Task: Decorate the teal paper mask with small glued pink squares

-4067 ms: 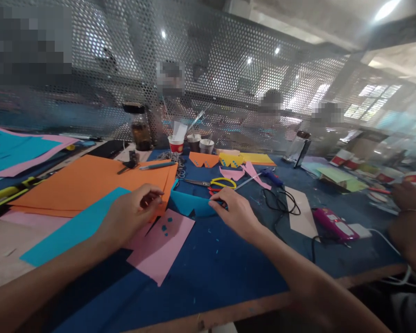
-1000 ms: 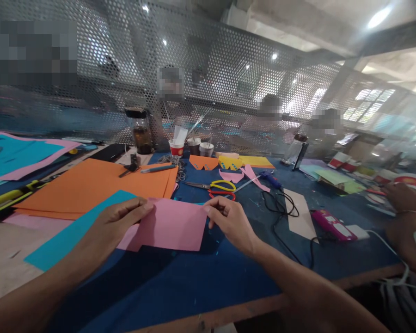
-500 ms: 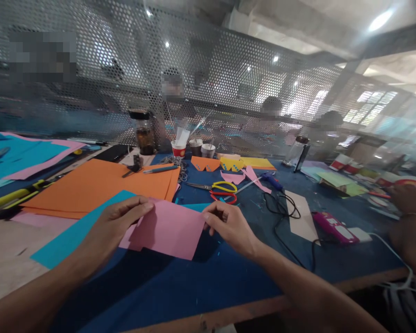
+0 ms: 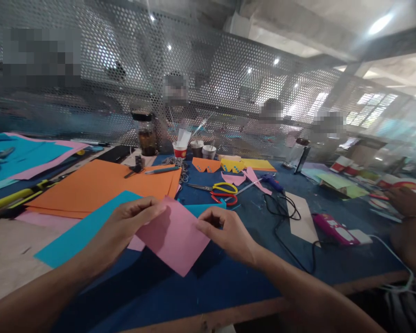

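Note:
Between my hands a pink sheet of paper (image 4: 176, 238) is held up over the blue tabletop, one corner pointing down toward me. My left hand (image 4: 138, 219) pinches its upper left edge between thumb and fingers. At the right edge, my right hand (image 4: 227, 231) pinches it too. Behind my left hand lies a blue sheet (image 4: 76, 236), partly over a stack of orange sheets (image 4: 100, 185). Scissors with yellow and red handles (image 4: 223, 192) rest just beyond the pink paper. Farther back sit an orange cut-out (image 4: 206, 164) and a yellow cut-out (image 4: 232, 164).
On the right are a blue glue gun (image 4: 273, 181) with a looping black cord, a beige card (image 4: 301, 215) and a purple power strip (image 4: 336, 229). Paper cups (image 4: 180, 150) and a jar (image 4: 147, 136) stand before the perforated screen (image 4: 222, 88). A co-worker's hand (image 4: 407, 201) is at far right.
The pink paper has turned in my hands, so its lower corner now points down instead of its edge lying nearly level. My right hand has shifted slightly left along it.

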The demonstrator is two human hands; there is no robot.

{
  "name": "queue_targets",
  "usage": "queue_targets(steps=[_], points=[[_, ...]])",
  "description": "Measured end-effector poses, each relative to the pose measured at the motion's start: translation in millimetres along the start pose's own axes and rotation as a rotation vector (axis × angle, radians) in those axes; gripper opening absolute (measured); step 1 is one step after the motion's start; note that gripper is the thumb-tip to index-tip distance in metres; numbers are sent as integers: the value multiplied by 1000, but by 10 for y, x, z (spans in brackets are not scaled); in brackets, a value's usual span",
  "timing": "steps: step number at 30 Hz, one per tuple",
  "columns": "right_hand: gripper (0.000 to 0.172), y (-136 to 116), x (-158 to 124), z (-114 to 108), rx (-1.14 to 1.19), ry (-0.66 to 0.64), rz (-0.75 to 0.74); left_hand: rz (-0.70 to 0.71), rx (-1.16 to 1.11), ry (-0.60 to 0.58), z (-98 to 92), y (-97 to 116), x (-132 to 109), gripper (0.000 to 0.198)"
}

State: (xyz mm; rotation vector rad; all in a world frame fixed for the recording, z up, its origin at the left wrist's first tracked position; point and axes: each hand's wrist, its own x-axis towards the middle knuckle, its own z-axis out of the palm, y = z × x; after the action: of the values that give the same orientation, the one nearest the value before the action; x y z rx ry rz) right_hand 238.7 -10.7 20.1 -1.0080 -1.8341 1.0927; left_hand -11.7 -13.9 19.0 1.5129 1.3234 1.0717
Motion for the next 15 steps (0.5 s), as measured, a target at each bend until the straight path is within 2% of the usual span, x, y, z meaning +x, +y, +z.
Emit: queue_targets(steps=[3,5,9,15], points=[[17,33,18,-28,45,49,15,-117,-170,-87,26,21,16,23],[18,51,32,-43,49,62,26,-152,-156,-117,41,43,31,21],[18,52,46,-59,13,77,11,-99,-76,-83,50,89,59,24],[15,25,17,-52,-89,-8,-51,1,39,-70,16,91,41,25]])
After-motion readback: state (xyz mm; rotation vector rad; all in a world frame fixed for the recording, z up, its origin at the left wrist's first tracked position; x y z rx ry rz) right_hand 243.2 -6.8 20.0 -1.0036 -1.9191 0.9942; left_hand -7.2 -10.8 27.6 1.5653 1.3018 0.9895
